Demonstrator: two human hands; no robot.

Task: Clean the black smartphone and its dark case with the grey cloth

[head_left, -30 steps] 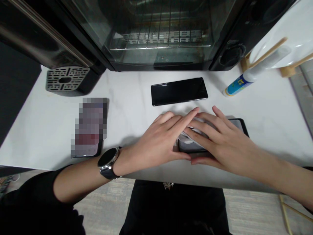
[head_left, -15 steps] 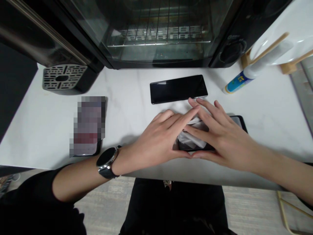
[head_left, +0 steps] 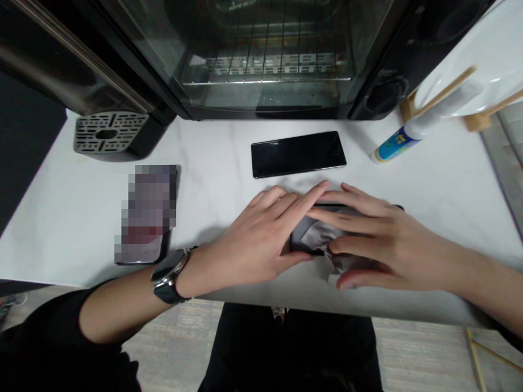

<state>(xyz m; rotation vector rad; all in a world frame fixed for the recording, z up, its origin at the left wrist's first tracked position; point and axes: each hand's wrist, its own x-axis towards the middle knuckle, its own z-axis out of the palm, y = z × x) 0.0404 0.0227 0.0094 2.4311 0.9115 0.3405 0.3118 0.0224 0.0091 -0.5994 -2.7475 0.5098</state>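
A black-edged phone (head_left: 298,239) lies on the counter under both of my hands, which hide most of it. My left hand (head_left: 257,237) grips its left end, thumb along the near edge and fingers at the far edge. A thin grey cloth (head_left: 321,234) with a zigzag edge is bunched over the screen. My right hand (head_left: 388,239) presses the cloth down, fingers somewhat apart, and part of the cloth hangs over the phone's near edge by the thumb. Just beyond my hands lies another black phone (head_left: 299,155), screen dark.
Behind stands a toaster oven (head_left: 265,111), with a slotted drip tray (head_left: 110,133) to its left. A phone with a blurred screen (head_left: 149,212) lies on the left. To the right are a blue-labelled white tube (head_left: 396,144) and a wooden rack (head_left: 478,121) holding white dishes.
My right hand has drawn the cloth toward me, so it now spills past the phone's near edge. My two thumbs have moved apart. The left hand has shifted slightly left.
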